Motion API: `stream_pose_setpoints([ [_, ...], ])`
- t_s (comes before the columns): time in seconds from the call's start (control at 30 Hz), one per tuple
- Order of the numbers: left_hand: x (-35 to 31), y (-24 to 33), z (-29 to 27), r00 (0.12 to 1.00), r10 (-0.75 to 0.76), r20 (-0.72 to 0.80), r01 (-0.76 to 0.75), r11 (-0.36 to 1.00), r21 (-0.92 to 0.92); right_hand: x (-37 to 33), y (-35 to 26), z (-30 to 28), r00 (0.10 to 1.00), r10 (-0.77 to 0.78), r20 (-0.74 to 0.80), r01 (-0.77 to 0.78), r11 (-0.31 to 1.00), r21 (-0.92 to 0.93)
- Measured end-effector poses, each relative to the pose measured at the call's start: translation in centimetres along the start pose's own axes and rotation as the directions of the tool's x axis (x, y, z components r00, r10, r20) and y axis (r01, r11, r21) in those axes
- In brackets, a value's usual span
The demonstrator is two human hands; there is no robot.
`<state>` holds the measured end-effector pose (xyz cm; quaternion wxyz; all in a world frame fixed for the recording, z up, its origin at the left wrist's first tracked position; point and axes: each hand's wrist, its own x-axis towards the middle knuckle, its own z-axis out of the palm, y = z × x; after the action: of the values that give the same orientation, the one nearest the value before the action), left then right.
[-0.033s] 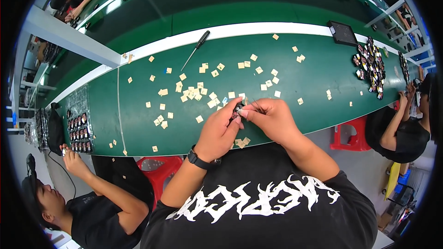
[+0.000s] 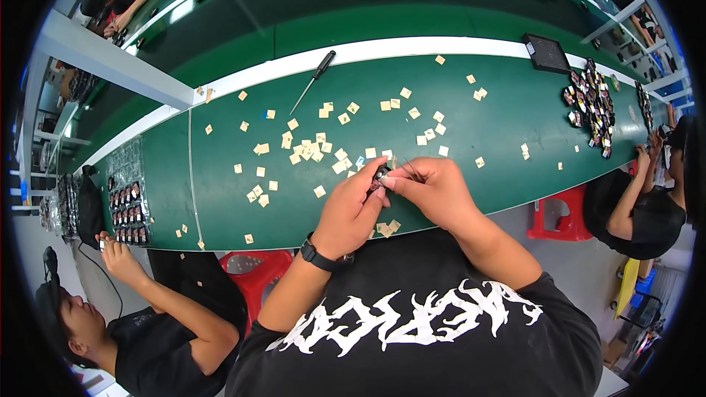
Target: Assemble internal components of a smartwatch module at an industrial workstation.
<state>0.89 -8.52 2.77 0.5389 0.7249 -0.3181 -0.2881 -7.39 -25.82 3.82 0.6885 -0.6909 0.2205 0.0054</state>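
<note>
Close in front of my chest, over the near edge of the green table, my left hand (image 2: 350, 209) pinches a small black round-ended part (image 2: 380, 173). A dark watch band circles that wrist. My right hand (image 2: 434, 187) meets it from the right, thumb and fingertips pressed against the same part. From between the right fingers stick out the thin dark prongs of what look like tweezers (image 2: 413, 169). Fingers cover most of the part, so its details are hidden. Small cream square pieces (image 2: 315, 148) lie scattered on the table beyond my hands, and several (image 2: 386, 229) lie just below them.
A black-handled screwdriver (image 2: 322, 66) lies near the far white ledge. At right are a pile of small black parts (image 2: 590, 106) and a black tray (image 2: 546, 53). A clear tray with black parts (image 2: 126, 209) stands at left. Co-workers sit on both sides, near red stools (image 2: 560, 219).
</note>
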Motion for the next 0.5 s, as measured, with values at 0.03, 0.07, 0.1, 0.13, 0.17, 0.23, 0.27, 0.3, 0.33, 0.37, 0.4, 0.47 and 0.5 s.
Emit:
stream_pose_setpoints([
  [0.03,0.0,-0.1,-0.1,1.000,-0.017,0.011,0.018,0.999,-0.037,0.1,0.0,0.1,1.000,-0.005,-0.003,0.005,1.000,0.003],
  [0.07,0.0,-0.2,-0.2,0.999,-0.035,0.024,0.036,0.997,-0.073,0.3,0.0,0.2,1.000,-0.018,-0.018,0.019,1.000,0.008],
  [0.1,0.0,-0.4,-0.2,0.999,-0.036,0.035,0.040,0.993,-0.116,0.3,0.1,0.2,0.999,-0.028,-0.034,0.029,0.999,0.014],
  [0.13,0.0,-0.6,-0.1,0.999,-0.035,0.041,0.039,0.993,-0.112,0.5,0.1,0.1,0.999,-0.029,-0.038,0.030,0.999,0.019],
  [0.17,0.0,-0.9,0.0,0.999,-0.011,0.049,0.018,0.990,-0.142,0.8,0.1,0.0,0.999,-0.008,-0.048,0.007,1.000,-0.017],
  [0.23,-0.1,-1.1,-0.2,0.998,0.010,0.057,0.000,0.985,-0.171,1.2,0.1,-0.3,0.998,0.015,-0.058,-0.018,0.999,-0.050],
  [0.27,-0.1,-1.2,-0.4,0.996,-0.001,0.085,0.019,0.976,-0.218,1.5,0.1,-0.5,0.999,-0.010,-0.034,0.007,0.997,-0.072],
  [0.3,-0.2,-1.3,-0.5,0.993,-0.012,0.115,0.043,0.964,-0.264,1.7,0.2,-0.6,0.999,-0.031,-0.009,0.030,0.995,-0.093],
  [0.33,-0.1,-1.4,-0.6,0.993,-0.016,0.120,0.048,0.964,-0.262,1.9,0.2,-0.7,1.000,-0.028,-0.012,0.026,0.996,-0.088],
  [0.37,-0.1,-1.4,-0.7,0.992,-0.009,0.127,0.046,0.956,-0.291,2.1,0.1,-0.8,1.000,-0.021,0.022,0.023,0.994,-0.103],
  [0.4,0.0,-1.4,-0.8,0.991,0.000,0.132,0.043,0.947,-0.318,2.2,-0.1,-0.8,0.998,-0.017,0.058,0.023,0.993,-0.118],
  [0.47,-0.1,-1.2,-0.9,0.989,-0.025,0.143,0.070,0.945,-0.320,2.3,-0.2,-0.7,0.998,0.003,0.069,0.006,0.992,-0.122],
  [0.5,-0.1,-1.3,-1.0,0.989,-0.037,0.146,0.084,0.940,-0.330,2.3,-0.2,-0.7,0.996,0.021,0.082,-0.010,0.991,-0.133],
])
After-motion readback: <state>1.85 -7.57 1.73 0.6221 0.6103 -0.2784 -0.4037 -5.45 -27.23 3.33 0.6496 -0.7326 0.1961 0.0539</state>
